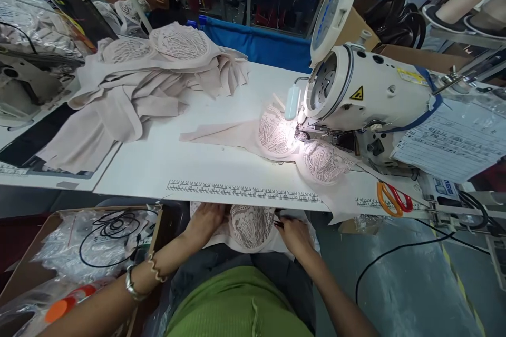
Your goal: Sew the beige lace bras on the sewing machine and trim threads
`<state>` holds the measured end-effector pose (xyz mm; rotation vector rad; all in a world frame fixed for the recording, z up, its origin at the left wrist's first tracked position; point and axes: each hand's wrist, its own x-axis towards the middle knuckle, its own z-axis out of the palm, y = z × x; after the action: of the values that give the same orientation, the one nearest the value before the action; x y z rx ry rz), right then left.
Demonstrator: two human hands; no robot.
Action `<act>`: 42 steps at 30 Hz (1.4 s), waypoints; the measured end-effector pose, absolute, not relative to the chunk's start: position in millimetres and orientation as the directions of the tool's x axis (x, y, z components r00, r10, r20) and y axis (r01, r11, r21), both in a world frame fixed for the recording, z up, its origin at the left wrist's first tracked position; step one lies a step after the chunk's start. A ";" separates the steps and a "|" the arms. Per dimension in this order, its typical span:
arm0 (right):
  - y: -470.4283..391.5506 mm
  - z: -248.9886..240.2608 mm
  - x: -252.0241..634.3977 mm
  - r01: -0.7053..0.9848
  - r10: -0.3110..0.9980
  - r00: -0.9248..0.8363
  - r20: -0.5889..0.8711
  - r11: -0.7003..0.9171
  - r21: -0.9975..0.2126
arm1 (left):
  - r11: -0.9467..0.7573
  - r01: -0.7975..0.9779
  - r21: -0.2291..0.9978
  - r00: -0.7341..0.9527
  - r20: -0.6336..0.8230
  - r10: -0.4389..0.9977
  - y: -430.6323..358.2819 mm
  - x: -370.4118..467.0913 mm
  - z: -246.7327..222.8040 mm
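A pale pink bra with a lace cup [252, 227] lies over my lap, partly under the table's front edge. My left hand [206, 224] grips its left side, the fingertips partly hidden by fabric and the edge. My right hand [295, 237] is closed at the cup's right side, with a small dark tool [279, 224] between its fingers; its kind is too small to make out. Above, a second pale pink bra [276, 134] lies on the table, its middle under the lit needle area of a white sewing machine [367, 89].
A heap of pale pink bras [158, 73] lies at the back left. A printed ruler [245, 191] runs along the table's front edge. Orange-handled scissors [388, 199] hang at the right. A cardboard box [156, 245] with plastic bags and cable stands at lower left.
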<state>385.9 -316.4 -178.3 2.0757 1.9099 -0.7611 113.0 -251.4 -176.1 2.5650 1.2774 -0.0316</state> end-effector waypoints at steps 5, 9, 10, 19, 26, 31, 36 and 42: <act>-322.4 -160.6 400.9 0.971 0.941 -0.160 -0.297 0.096 -0.219 | -0.951 0.144 0.274 0.935 0.277 0.221 -246.6 134.1 -127.5; -304.5 -125.2 421.1 0.773 0.782 -0.543 0.306 0.608 -0.180 | -0.974 0.002 0.228 0.878 0.466 0.111 -184.3 183.6 -89.8; -292.5 -113.8 428.5 0.782 0.758 -0.514 0.401 0.606 -0.143 | -0.971 0.073 0.229 0.858 0.482 0.178 -164.3 198.6 -84.7; -146.3 -75.6 499.9 0.999 0.971 0.039 0.235 -0.042 0.006 | -0.988 0.148 -0.052 0.972 0.192 0.135 -86.8 260.5 -90.2; -134.5 -93.6 522.0 0.985 0.959 -0.160 0.235 0.138 0.109 | -0.967 0.237 -0.098 0.957 0.192 0.216 -97.1 259.7 -88.6; -142.3 -91.2 517.9 0.957 0.936 -0.290 0.198 0.279 0.081 | -0.951 0.294 -0.097 0.929 0.264 0.260 -93.5 261.0 -95.7; -142.7 -94.6 514.9 0.894 0.897 -0.429 0.107 0.438 -0.091 | -0.942 0.316 -0.111 0.901 0.348 0.261 -92.5 260.4 -100.8; -144.3 -99.5 511.5 0.907 0.912 -0.400 0.088 0.408 -0.108 | -0.937 0.345 -0.052 0.876 0.375 0.302 -84.3 259.4 -99.6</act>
<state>511.5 -144.3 -99.5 1.7842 2.7446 -0.0704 259.4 -84.3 -99.6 3.1566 0.5458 0.6005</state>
